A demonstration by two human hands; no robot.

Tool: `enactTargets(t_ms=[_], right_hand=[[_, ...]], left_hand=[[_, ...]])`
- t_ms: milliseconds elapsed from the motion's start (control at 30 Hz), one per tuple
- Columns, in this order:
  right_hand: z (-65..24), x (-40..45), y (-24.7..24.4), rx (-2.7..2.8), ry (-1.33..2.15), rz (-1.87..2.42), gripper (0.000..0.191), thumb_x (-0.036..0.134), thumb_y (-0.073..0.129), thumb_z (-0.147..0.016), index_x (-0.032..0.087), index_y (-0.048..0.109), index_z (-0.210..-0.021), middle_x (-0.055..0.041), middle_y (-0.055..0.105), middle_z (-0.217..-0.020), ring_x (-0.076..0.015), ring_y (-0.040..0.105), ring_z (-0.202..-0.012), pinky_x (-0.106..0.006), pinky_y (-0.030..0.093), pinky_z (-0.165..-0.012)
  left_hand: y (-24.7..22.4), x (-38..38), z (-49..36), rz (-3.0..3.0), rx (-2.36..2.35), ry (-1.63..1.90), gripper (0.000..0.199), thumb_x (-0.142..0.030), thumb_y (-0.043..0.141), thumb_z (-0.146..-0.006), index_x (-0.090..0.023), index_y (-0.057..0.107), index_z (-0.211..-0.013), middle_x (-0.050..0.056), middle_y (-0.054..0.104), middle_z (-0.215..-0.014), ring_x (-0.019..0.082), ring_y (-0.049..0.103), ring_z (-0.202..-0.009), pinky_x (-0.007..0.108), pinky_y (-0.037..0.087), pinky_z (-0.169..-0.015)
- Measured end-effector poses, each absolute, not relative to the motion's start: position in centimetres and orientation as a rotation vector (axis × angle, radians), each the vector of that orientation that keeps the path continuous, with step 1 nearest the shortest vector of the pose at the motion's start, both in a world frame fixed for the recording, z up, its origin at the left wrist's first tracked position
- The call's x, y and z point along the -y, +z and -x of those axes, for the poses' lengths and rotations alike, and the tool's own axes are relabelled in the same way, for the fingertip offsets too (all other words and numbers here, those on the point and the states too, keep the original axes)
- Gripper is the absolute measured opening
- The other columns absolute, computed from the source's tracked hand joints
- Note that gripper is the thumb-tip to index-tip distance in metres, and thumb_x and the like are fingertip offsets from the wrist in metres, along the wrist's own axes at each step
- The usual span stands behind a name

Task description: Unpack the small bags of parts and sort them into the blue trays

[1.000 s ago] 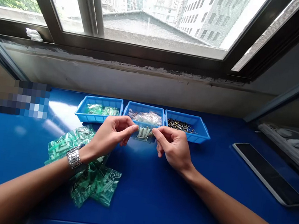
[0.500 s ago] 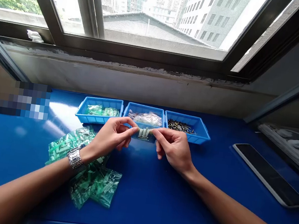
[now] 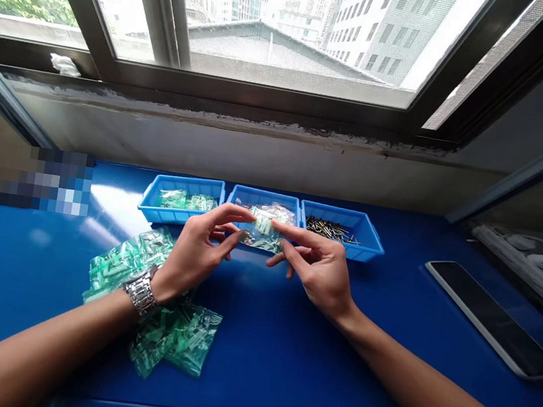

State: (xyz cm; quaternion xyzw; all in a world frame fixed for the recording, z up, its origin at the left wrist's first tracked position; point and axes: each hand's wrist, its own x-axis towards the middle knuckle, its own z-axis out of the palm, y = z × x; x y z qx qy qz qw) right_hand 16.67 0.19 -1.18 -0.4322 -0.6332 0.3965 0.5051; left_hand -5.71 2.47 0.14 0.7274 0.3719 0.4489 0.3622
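Note:
My left hand (image 3: 202,248) and my right hand (image 3: 318,267) hold a small clear plastic bag (image 3: 264,228) between their fingertips, above the front of the middle tray. Pale pieces and what look like thin metal screws show inside the bag. Index fingers rest along its upper part, with thumbs lower at its sides. Beneath my left wrist, which wears a metal watch (image 3: 142,290), lies a pile of green-tinted plastic bags (image 3: 194,339) with small parts in them.
Behind my hands stand a left blue tray (image 3: 176,218) of green bags, a middle blue tray (image 3: 263,193) of clear bags and a right blue tray (image 3: 370,246) of loose screws (image 3: 329,230). A phone (image 3: 495,320) lies at right; white headphones (image 3: 542,255) sit beyond it.
The bag has turned so that more of its face shows below the pale pieces. My fingers have spread from tight pinches, with the index fingers stretched along its top.

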Motion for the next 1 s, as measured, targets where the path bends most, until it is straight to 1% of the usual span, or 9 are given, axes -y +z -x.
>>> enactTargets(t_ms=[133, 267, 300, 367, 467, 533, 667, 833, 1000], right_hand=[[-16.77, -0.27, -1.19, 1.531, 0.95, 1.025, 0.032, 0.032, 0.073, -0.097, 0.024, 0.079, -0.127, -0.0118, 0.081, -0.117, -0.0243, 0.082, -0.073, -0.028, 0.059, -0.048], [-16.81, -0.4, -1.24, 1.516, 0.955, 1.017, 0.03, 0.034, 0.074, -0.096, 0.023, 0.081, -0.123, -0.0113, 0.081, -0.114, -0.0239, 0.082, -0.071, -0.03, 0.06, -0.05], [-16.8, -0.42, -1.21, 1.508, 0.958, 1.015, 0.029, 0.035, 0.075, -0.095, 0.023, 0.082, -0.12, -0.0109, 0.082, -0.11, -0.0235, 0.081, -0.07, -0.03, 0.06, -0.051], [-16.71, -0.44, -1.04, 1.497, 0.98, 1.011, 0.025, 0.039, 0.077, -0.094, 0.02, 0.084, -0.108, -0.0086, 0.082, -0.092, -0.0212, 0.078, -0.064, -0.03, 0.06, -0.053], [-16.52, -0.35, -0.65, 1.475, 1.06, 1.046, 0.026, 0.042, 0.078, -0.094, 0.017, 0.079, -0.088, -0.0011, 0.071, -0.062, -0.0147, 0.065, -0.048, -0.027, 0.054, -0.049], [-16.41, -0.25, -0.47, 1.466, 1.115, 1.073, 0.03, 0.043, 0.076, -0.095, 0.017, 0.073, -0.081, 0.0019, 0.065, -0.054, -0.0118, 0.058, -0.043, -0.025, 0.05, -0.047], [-16.37, -0.19, -0.54, 1.469, 1.171, 1.069, 0.035, 0.045, 0.074, -0.096, 0.018, 0.066, -0.076, 0.0036, 0.061, -0.052, -0.0112, 0.055, -0.042, -0.025, 0.049, -0.05], [-16.53, -0.31, -0.8, 1.473, 1.178, 1.057, 0.033, 0.043, 0.073, -0.097, 0.018, 0.067, -0.077, 0.0044, 0.06, -0.05, -0.011, 0.054, -0.042, -0.025, 0.048, -0.049], [-16.57, -0.34, -0.76, 1.467, 1.189, 1.047, 0.033, 0.043, 0.073, -0.098, 0.017, 0.068, -0.078, 0.0044, 0.059, -0.05, -0.0106, 0.054, -0.041, -0.024, 0.047, -0.047]], left_hand=[[0.21, -2.43, 5.74, -1.885, -0.968, 1.157, 0.02, -0.026, 0.066, -0.099, -0.018, 0.07, -0.118, 0.01, 0.073, -0.12, 0.013, 0.072, -0.074, 0.021, 0.061, -0.054], [0.08, -2.44, 5.73, -1.885, -0.961, 1.166, 0.017, -0.025, 0.065, -0.1, -0.019, 0.071, -0.114, 0.009, 0.074, -0.116, 0.014, 0.074, -0.077, 0.021, 0.061, -0.055], [0.1, -2.41, 5.69, -1.869, -0.958, 1.163, 0.015, -0.026, 0.066, -0.1, -0.018, 0.071, -0.112, 0.008, 0.075, -0.112, 0.015, 0.075, -0.079, 0.021, 0.06, -0.055], [0.23, -2.33, 5.57, -1.807, -0.947, 1.127, 0.014, -0.03, 0.068, -0.1, -0.017, 0.071, -0.104, 0.008, 0.077, -0.098, 0.017, 0.077, -0.078, 0.02, 0.058, -0.053], [0.52, -2.32, 5.39, -1.649, -0.929, 0.999, 0.025, -0.039, 0.071, -0.098, -0.016, 0.066, -0.091, 0.004, 0.074, -0.069, 0.017, 0.073, -0.06, 0.019, 0.053, -0.045], [0.63, -2.47, 5.37, -1.542, -0.927, 0.927, 0.031, -0.044, 0.074, -0.095, -0.016, 0.064, -0.086, 0.001, 0.069, -0.058, 0.015, 0.066, -0.047, 0.019, 0.049, -0.04], [0.6, -2.87, 5.54, -1.449, -0.926, 0.892, 0.037, -0.048, 0.078, -0.091, -0.016, 0.063, -0.083, -0.001, 0.065, -0.051, 0.012, 0.058, -0.04, 0.018, 0.045, -0.038], [0.63, -2.83, 5.7, -1.449, -0.945, 0.876, 0.037, -0.049, 0.078, -0.091, -0.016, 0.063, -0.083, -0.002, 0.063, -0.048, 0.01, 0.054, -0.037, 0.016, 0.042, -0.038], [0.81, -2.55, 5.67, -1.445, -0.966, 0.858, 0.036, -0.048, 0.075, -0.093, -0.016, 0.061, -0.085, -0.005, 0.059, -0.042, 0.008, 0.05, -0.032, 0.013, 0.035, -0.035]])
